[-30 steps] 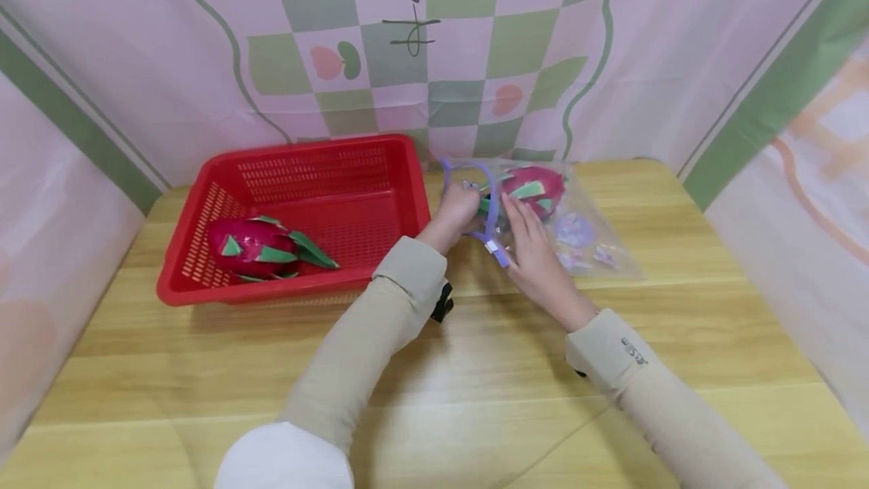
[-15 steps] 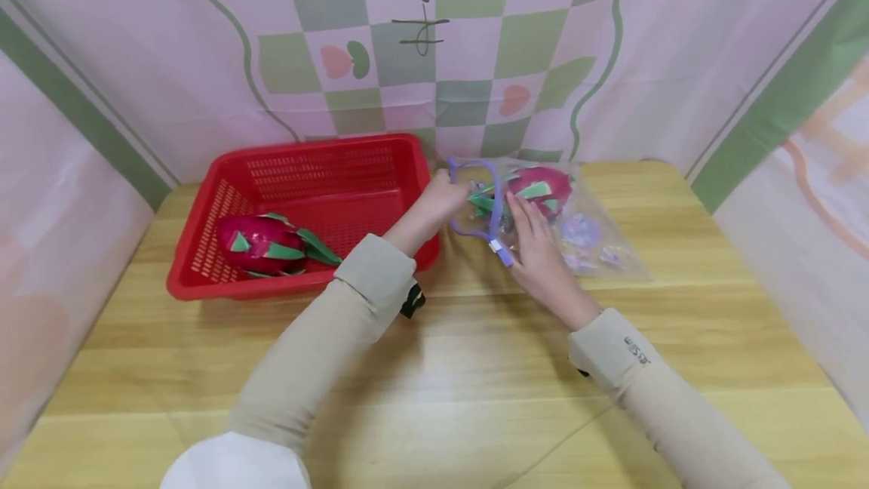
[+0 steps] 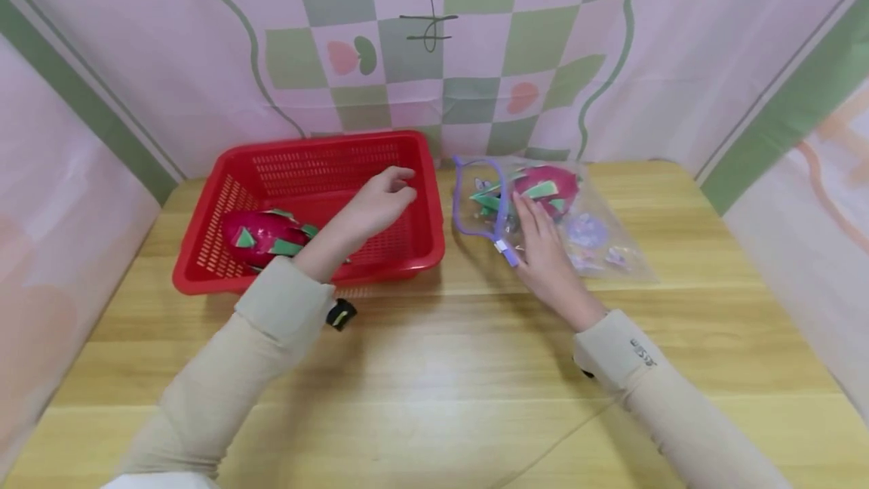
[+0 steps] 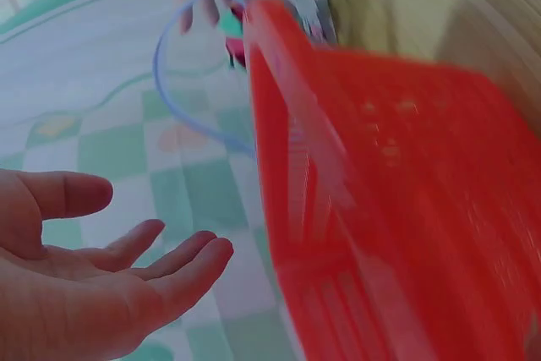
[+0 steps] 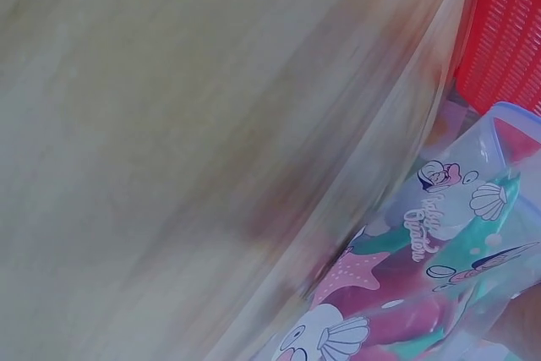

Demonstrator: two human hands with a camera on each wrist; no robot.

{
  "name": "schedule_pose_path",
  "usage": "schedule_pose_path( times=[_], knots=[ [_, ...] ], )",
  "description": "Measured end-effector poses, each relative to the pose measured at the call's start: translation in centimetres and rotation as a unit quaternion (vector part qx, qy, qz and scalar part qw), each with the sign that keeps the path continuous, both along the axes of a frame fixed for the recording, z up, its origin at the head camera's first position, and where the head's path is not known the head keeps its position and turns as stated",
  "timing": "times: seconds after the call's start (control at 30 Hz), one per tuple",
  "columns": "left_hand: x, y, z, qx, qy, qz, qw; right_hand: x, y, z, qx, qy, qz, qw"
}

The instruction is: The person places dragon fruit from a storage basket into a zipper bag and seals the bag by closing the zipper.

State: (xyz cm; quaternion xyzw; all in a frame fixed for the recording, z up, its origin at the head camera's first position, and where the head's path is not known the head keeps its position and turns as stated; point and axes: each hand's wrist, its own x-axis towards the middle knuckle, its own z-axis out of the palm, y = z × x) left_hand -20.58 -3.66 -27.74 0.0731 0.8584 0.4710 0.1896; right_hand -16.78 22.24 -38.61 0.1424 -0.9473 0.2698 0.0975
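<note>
Dragon fruit (image 3: 562,178) lay in a bag (image 3: 587,231); right hand (image 3: 548,256) rested on top, fingers straight; left hand (image 3: 379,204) hung above a basket (image 3: 326,168), fingers loose.

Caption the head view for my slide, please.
Left hand over the red basket, right hand on a clear bag holding a dragon fruit.

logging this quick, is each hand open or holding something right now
Left hand: open and empty, over the red basket.
Right hand: open, fingers laid straight on the clear bag.
</note>
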Motion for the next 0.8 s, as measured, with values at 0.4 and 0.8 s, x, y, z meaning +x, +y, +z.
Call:
schedule_pose_path(
  times=[0.4, 0.8],
  knots=[
    [0.8, -8.4, 0.2, -0.057, 0.043, 0.019, 0.9973, -0.1, 0.0, -0.1, -0.007, -0.001, 0.004, 1.0],
    [0.5, -14.2, -0.6, -0.181, 0.092, 0.038, 0.9785, -0.1, 0.0, -0.3, -0.003, -0.009, 0.0, 1.0]
  ],
)
